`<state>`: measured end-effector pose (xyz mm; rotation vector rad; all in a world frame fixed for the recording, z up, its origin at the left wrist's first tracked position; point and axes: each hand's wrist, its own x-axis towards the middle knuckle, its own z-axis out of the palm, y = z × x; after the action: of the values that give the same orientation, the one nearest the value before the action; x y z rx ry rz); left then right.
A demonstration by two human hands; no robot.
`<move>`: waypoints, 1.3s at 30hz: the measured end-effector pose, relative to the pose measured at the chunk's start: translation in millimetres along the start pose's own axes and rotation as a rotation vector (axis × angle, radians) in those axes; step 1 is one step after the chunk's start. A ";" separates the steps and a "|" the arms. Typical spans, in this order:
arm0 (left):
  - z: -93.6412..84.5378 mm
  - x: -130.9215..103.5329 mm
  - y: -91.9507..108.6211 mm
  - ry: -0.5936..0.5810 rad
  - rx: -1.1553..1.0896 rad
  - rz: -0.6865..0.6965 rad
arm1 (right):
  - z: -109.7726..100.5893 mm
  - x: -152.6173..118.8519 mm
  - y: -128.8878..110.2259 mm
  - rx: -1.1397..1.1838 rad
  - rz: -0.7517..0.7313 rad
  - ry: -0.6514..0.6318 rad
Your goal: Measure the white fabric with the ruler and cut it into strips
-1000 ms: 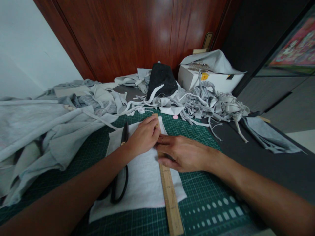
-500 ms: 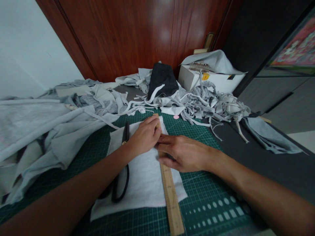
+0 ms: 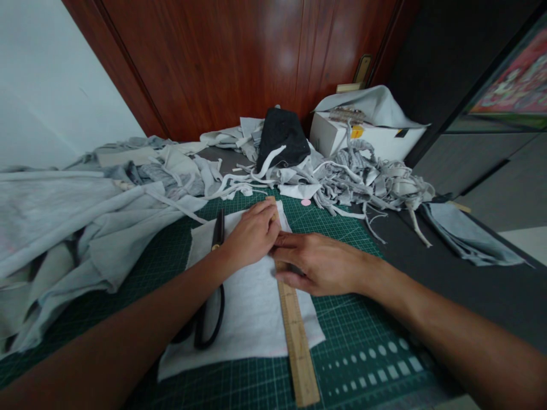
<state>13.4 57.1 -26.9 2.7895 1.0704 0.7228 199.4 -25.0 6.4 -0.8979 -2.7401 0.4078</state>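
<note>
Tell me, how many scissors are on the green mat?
1. The black scissors lie on the white fabric piece, under the left hand's forearm, left of the wooden ruler. More could hide under the fabric piles.

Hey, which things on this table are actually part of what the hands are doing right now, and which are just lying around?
In use:
left hand and right hand, both pressing on the wooden ruler
white fabric piece under the ruler
green cutting mat under the fabric

Lying about:
black scissors, on the fabric, untouched
grey strip pile
grey cloth heap
white box
black fabric
</note>
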 end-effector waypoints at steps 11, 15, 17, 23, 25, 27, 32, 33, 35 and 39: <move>-1.5 0.4 5.0 -0.075 0.028 -0.016 | 0.6 -1.3 1.1 0.046 -0.012 0.022; 1.8 -2.3 4.6 -0.104 0.059 0.001 | 1.1 -1.9 5.9 0.142 -0.019 0.061; 3.1 -3.8 4.0 -0.111 0.068 0.000 | -0.1 -2.2 7.8 0.205 -0.010 0.077; 2.1 -6.8 10.3 -0.177 0.110 -0.058 | -12.7 -9.8 -12.7 0.206 0.220 0.149; 0.9 -7.4 14.5 -0.190 0.140 -0.105 | -14.7 -18.1 -26.3 0.158 0.373 0.184; -0.3 -7.4 18.0 -0.195 0.178 -0.120 | -12.4 -29.6 -39.4 0.144 0.554 0.141; -2.7 -4.4 20.0 -0.209 0.237 -0.098 | 6.4 -54.2 -65.8 0.206 0.725 -0.003; -2.9 -3.5 19.6 -0.204 0.245 -0.092 | 9.7 -55.7 -70.0 0.226 0.725 -0.002; -2.9 -2.0 18.6 -0.187 0.252 -0.078 | 14.2 -55.4 -76.9 0.276 0.710 0.003; -2.8 -1.9 17.2 -0.145 0.227 -0.076 | 19.8 -53.1 -84.3 0.349 0.683 0.044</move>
<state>21.5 42.6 -21.3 2.9110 1.2957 0.4057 189.7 -126.0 8.9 -1.6805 -2.1432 0.9278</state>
